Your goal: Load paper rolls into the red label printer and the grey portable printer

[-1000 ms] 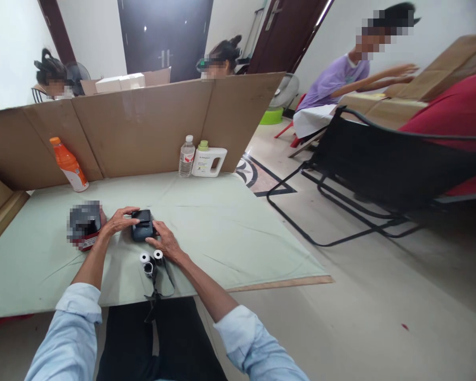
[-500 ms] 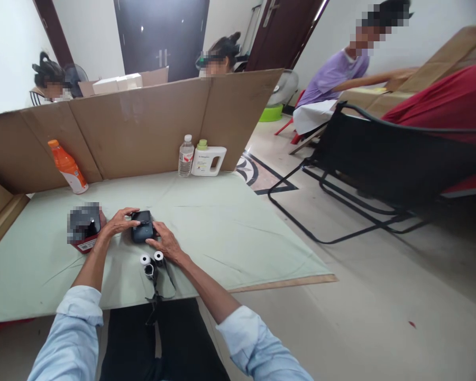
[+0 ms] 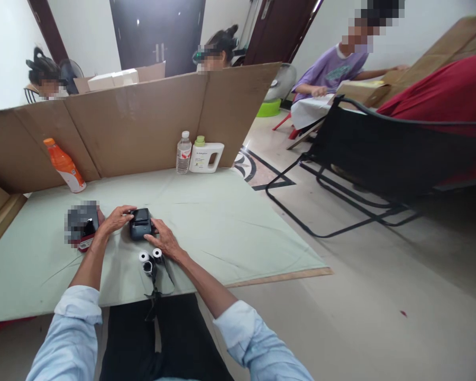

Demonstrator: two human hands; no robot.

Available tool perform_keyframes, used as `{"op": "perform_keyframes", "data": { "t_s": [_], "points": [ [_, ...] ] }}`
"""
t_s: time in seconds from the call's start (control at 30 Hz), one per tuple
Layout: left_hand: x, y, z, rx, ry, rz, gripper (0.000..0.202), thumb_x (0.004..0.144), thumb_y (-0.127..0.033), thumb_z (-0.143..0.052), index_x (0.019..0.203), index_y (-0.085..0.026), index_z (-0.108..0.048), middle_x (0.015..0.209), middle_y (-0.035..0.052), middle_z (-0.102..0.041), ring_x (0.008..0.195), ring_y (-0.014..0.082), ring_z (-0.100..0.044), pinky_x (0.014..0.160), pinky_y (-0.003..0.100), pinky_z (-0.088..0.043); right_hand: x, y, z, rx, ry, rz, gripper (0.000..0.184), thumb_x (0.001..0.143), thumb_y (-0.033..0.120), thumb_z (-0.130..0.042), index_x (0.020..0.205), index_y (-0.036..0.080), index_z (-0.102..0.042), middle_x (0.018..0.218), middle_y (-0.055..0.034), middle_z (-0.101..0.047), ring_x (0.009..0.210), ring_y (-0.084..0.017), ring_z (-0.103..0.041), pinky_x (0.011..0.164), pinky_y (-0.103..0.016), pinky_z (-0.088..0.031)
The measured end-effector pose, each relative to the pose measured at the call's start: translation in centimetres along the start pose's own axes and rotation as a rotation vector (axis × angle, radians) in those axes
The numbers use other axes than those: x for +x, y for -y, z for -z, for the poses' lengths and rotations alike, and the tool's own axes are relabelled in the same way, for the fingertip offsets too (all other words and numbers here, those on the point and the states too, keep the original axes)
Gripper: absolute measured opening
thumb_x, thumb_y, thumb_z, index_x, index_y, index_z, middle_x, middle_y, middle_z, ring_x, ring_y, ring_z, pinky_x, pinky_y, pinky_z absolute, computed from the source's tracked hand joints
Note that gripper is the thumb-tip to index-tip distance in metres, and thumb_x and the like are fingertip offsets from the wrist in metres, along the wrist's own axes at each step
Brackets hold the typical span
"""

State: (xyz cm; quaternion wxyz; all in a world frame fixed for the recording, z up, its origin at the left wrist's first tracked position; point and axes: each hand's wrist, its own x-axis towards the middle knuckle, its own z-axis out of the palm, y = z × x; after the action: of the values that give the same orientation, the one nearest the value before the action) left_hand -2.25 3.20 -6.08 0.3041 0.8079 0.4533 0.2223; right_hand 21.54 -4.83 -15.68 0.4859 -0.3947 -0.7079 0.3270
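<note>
Stretching across the lower left of the view, a table [image 3: 230, 227] under pale green cloth carries everything at hand, and a creased cardboard screen [image 3: 143, 127] stands upright along its far edge. Off the table's right side, well apart, a black folding chair [image 3: 381, 159] sits on the tiled floor, and beyond it a person in a purple shirt [image 3: 329, 69] leans over another surface. Against the foot of the screen stand a white jug [image 3: 206, 157] with a green cap and, touching or just beside it, a clear water bottle [image 3: 183, 153]; an orange bottle [image 3: 65, 170] leans at the far left end. Nearer the wearer, the left hand [image 3: 113, 219] curls its fingers over the top left edge of a small black device [image 3: 140, 225], while the right hand [image 3: 166, 244] presses bent fingers against its right side with the thumb low, so both hands hold it between them as it rests on the cloth near the front middle. A red-edged box [image 3: 81, 227] lies just left of the left hand. Two small white paper rolls [image 3: 144, 256] sit just beside the right wrist, with a black strap [image 3: 154, 286] trailing over the table edge.
</note>
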Motion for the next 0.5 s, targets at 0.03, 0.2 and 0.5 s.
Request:
{"op": "perform_keyframes", "data": {
  "t_s": [0.03, 0.2, 0.5],
  "points": [
    [0.0, 0.1, 0.0, 0.011, -0.003, -0.005, 0.051, 0.081, -0.037, -0.069, 0.127, -0.016, -0.074, 0.133, 0.0146, -0.071, 0.123, 0.0315, -0.065, 0.113, 0.049, -0.048, 0.0, 0.0, 0.0, 0.0, -0.001, 0.002, 0.065, 0.089, 0.037, -0.073, 0.148, 0.019, -0.052, 0.136, -0.0165, -0.058, 0.113, -0.028, -0.064, 0.093, -0.044, -0.061],
    [0.1, 0.3, -0.4, 0.121, -0.021, -0.052, 0.052, 0.076, -0.031, -0.073, 0.126, -0.018, -0.073, 0.132, 0.0132, -0.071, 0.124, 0.0303, -0.065, 0.113, 0.048, -0.048, 0.1, -0.1, 0.0, -0.019, 0.005, -0.009, 0.063, 0.09, 0.037, -0.071, 0.147, 0.019, -0.052, 0.133, -0.016, -0.06, 0.113, -0.028, -0.064, 0.094, -0.044, -0.06],
    [0.5, -0.9, -0.5, 0.217, -0.163, -0.015, 0.037, 0.094, -0.035, -0.055, 0.121, -0.019, -0.073, 0.124, 0.0124, -0.074, 0.116, 0.0258, -0.068, 0.108, 0.041, -0.051, 0.1, 0.2, 0.1, -0.013, 0.011, 0.014, 0.063, 0.091, 0.039, -0.069, 0.149, 0.019, -0.052, 0.134, -0.0168, -0.06, 0.112, -0.028, -0.064, 0.092, -0.044, -0.061]
  ]
}}
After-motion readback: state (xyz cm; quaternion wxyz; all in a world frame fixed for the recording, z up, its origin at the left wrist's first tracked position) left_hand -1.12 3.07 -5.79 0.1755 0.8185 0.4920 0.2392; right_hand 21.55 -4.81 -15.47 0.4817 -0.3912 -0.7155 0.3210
